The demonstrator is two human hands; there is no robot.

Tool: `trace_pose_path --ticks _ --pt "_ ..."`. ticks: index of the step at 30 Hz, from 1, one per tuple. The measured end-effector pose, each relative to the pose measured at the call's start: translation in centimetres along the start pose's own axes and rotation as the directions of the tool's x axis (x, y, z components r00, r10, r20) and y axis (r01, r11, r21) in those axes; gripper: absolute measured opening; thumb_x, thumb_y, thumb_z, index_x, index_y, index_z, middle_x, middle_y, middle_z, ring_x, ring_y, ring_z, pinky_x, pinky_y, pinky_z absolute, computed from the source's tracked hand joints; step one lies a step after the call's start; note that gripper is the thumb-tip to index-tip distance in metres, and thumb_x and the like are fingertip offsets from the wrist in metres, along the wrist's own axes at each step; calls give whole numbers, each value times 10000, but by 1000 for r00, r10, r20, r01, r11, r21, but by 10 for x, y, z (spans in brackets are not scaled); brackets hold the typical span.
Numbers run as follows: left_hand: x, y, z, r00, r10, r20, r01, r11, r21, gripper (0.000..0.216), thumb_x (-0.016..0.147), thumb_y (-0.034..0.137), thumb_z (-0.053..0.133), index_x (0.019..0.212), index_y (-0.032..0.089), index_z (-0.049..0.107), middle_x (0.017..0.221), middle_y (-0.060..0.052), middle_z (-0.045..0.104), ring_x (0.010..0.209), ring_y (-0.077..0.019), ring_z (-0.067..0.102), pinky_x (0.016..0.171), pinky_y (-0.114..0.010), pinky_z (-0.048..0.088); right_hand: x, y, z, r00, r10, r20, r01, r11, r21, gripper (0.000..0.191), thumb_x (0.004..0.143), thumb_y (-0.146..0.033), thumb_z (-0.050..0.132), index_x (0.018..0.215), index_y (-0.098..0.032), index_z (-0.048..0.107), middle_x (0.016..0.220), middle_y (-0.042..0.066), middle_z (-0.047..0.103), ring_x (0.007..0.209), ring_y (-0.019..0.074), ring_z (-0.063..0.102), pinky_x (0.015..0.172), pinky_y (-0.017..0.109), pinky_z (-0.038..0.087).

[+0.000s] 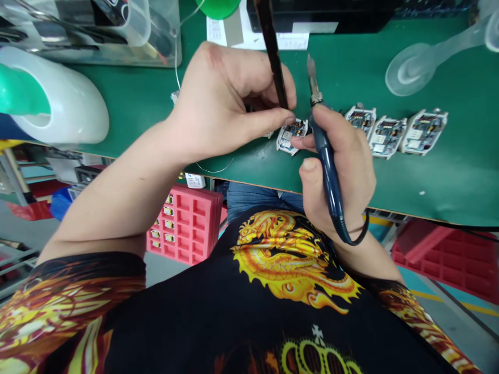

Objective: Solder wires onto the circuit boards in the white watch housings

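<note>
My left hand [230,104] is curled over a small white-cased circuit board [291,136] on the green mat [156,104], fingertips pinching at the board's top edge. A thin solder wire [177,67] runs back from that hand. A dark stick-like bar [273,47] crosses in front of the fingers. My right hand [343,166] grips a dark blue soldering iron [327,161] like a pen, its metal tip [312,78] pointing up and away, just right of the board.
Three more white-cased boards [393,132] lie in a row to the right. A clear plastic funnel-shaped piece [413,67] lies far right, a white and green holder [58,98] at left. Red trays [187,223] stand below the bench edge.
</note>
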State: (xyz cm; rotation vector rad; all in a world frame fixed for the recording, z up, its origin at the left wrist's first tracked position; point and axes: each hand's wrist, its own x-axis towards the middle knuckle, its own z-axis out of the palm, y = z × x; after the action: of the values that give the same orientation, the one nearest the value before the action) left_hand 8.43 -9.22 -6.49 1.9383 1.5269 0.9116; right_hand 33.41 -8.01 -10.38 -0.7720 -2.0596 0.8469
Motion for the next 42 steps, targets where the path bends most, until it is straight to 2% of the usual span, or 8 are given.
trace_pose_path --ticks 4,7,12,16,28,31,36,42 --pt "-3 2 -3 1000 18 22 -17 999 -28 215 1002 417 883 1050 213 835 855 -13 792 704 -134 710 598 -296 526 -1 -1 -1 999 29 39 -30 999 25 502 1155 -459 497 1624 -288 551 1249 74 807 1306 293 729 1210 518 618" --pt "-7 5 -6 1000 18 14 -18 1000 -8 244 1061 450 811 1048 207 835 987 -25 822 774 -130 739 676 -285 588 -2 -1 -2 998 33 52 -36 998 58 515 1159 -457 507 1645 -286 532 1264 82 801 1347 298 714 1231 524 607" --pt "-10 7 -8 997 53 52 -54 998 24 235 1099 371 743 1060 152 819 1058 15 810 888 -117 773 768 -252 587 0 -3 -3 999 19 38 -20 999 28 499 1151 -390 548 1606 -185 576 1238 96 810 1320 286 711 1239 489 589" --pt "-9 6 -8 997 59 54 -59 998 -7 149 1070 279 772 1018 149 824 1048 -11 818 896 -145 781 771 -283 604 1 -3 -4 1000 -5 24 5 1000 18 492 1151 -392 553 1592 -176 587 1218 83 818 1295 267 717 1224 455 594" --pt "-8 8 -8 995 82 59 -84 996 29 304 1117 379 699 1019 115 813 1035 14 806 889 -104 763 770 -258 564 2 -5 -3 1000 15 13 -15 1000 20 480 1149 -425 552 1577 -212 605 1195 79 821 1246 283 738 1196 490 616" --pt "-7 9 -8 996 72 43 -75 995 62 326 1127 392 680 989 126 809 1011 17 806 838 -104 751 720 -256 545 2 -6 -3 1000 24 19 -24 1000 12 470 1159 -449 550 1571 -231 605 1202 89 813 1250 277 735 1200 473 614" --pt "-4 2 -7 986 164 37 -166 984 64 129 1071 317 786 1038 198 823 914 20 798 777 -137 750 646 -274 552 2 -8 -3 999 46 14 -47 999 27 487 1161 -477 560 1571 -221 610 1193 93 809 1255 278 729 1204 483 610" --pt "-3 -2 -8 989 135 65 -139 989 59 163 1127 401 709 1086 265 788 908 36 785 845 -153 791 697 -282 616 2 -2 -1 998 -57 -39 59 997 58 503 1136 -397 555 1581 -170 607 1176 84 813 1241 260 747 1184 474 624"
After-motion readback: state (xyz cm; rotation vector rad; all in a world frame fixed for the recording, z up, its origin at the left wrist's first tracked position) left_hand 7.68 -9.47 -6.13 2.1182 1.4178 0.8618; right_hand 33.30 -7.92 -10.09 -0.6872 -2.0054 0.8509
